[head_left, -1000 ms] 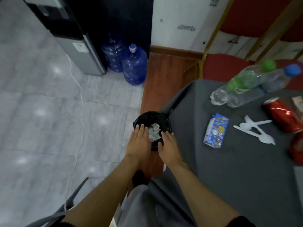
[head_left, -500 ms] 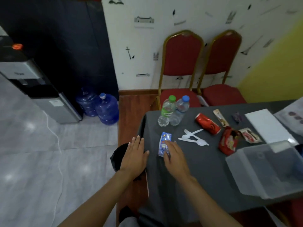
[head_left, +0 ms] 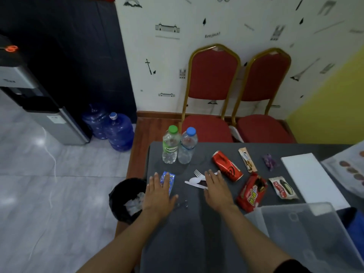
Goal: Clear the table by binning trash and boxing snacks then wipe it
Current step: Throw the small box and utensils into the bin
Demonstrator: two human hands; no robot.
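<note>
My left hand lies flat and open over a small blue carton near the left edge of the dark grey table. Fingers spread, my right hand partly covers the white plastic fork and spoons. A black bin with crumpled paper inside stands on the floor left of the table. A crushed red can, a red snack pack, a brown wrapper, a red-and-white packet and a purple wrapper lie to the right.
Two water bottles stand at the table's far left corner. A clear plastic box sits at the near right, a white slab behind it. Two red chairs stand past the table. Blue water jugs and a dispenser are on the left.
Both hands left the bin and came over the table. The left hand moved onto the blue carton; the right hand shifted from the carton to the cutlery. My view rose toward the table.
</note>
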